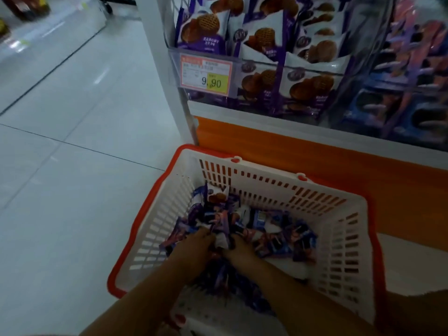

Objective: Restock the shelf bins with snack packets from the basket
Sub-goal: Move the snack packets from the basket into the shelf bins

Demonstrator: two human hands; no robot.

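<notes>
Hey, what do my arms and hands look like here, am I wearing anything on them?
The left arm and right arm are bare, no sleeves in view. The left hand and right hand wear no gloves, and no watch or bracelet shows at either wrist. Too dim and blurred to tell rings or nail polish.

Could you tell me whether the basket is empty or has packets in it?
Partly full: the basket holds a loose pile of snack packets, well below its rim.

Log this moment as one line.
phase: pick | left hand: grips snack packets in basket | right hand: grips snack packets | shelf bin: holds waffle packets
</notes>
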